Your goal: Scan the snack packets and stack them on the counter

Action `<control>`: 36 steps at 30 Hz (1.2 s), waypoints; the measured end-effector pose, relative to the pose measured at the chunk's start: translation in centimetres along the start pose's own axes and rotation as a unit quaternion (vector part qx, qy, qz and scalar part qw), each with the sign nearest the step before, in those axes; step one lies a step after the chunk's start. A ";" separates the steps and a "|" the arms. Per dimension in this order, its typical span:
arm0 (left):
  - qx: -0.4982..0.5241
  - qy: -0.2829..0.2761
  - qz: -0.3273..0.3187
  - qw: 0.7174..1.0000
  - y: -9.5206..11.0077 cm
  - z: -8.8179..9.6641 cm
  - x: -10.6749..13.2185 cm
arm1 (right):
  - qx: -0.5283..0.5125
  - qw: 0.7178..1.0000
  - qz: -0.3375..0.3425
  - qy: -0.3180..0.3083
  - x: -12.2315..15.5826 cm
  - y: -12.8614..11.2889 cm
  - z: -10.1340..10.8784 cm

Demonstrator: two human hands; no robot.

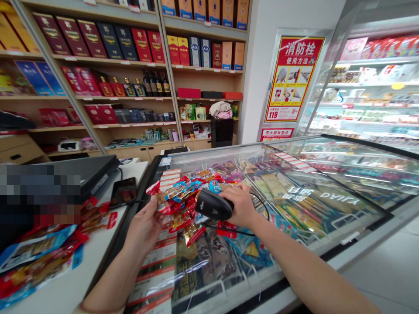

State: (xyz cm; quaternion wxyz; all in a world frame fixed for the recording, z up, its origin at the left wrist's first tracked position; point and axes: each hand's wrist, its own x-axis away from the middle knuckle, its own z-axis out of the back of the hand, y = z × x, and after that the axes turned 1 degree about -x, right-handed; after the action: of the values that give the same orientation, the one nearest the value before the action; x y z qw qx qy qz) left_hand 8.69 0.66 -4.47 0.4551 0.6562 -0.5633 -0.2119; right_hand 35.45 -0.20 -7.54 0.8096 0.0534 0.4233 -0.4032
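My right hand (240, 204) is wrapped round the handle of a black barcode scanner (212, 206), whose head points left over a pile of snack packets (188, 218). Between the thumb and fingers of my left hand (145, 224) is a red-edged snack packet (163, 201), at the left side of the pile. The pile of red, blue and clear packets lies on the glass top of a chest freezer (225, 266). From the scanner a black cable (266, 208) loops over the glass.
On the white counter (81, 270) at left lie more snack packets (46, 257) and a black phone-like device (123, 192). A dark flat machine (98, 172) stands behind them. Shelves of boxed bottles (140, 46) line the back wall. A lit display fridge (376, 93) stands at right.
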 end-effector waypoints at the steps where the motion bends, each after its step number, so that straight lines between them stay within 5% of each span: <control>1: 0.014 0.000 0.006 1.000 0.1 -0.1 0.0 | -0.001 1.000 0.001 0.003 0.0 0.0 0.0; 6: 0.039 -0.003 0.011 0.999 0.2 -0.2 0.3 | -0.012 0.999 0.017 0.028 0.0 -0.1 -0.1; 11: -0.001 0.034 -0.071 0.997 -0.7 -0.3 0.5 | -0.024 0.999 0.023 0.033 -0.1 -0.7 0.1; 20: 0.035 -0.007 -0.020 0.999 -0.6 -0.7 0.9 | -0.021 0.999 0.023 0.020 0.0 -1.6 0.2; 26: 0.046 -0.068 -0.061 0.995 -1.2 -0.7 1.2 | -0.017 0.999 0.022 0.023 -0.1 -2.3 -0.1; 36: -0.019 -0.089 -0.117 0.989 -2.5 -0.7 1.2 | -0.006 1.000 0.001 -0.008 -0.1 -2.7 0.0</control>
State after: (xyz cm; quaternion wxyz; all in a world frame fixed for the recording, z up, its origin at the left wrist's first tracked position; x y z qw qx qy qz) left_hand 10.90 -0.33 -5.91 0.3877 0.6873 -0.5166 -0.3324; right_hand 33.53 -1.93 -6.84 0.8138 0.0456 0.4188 -0.4002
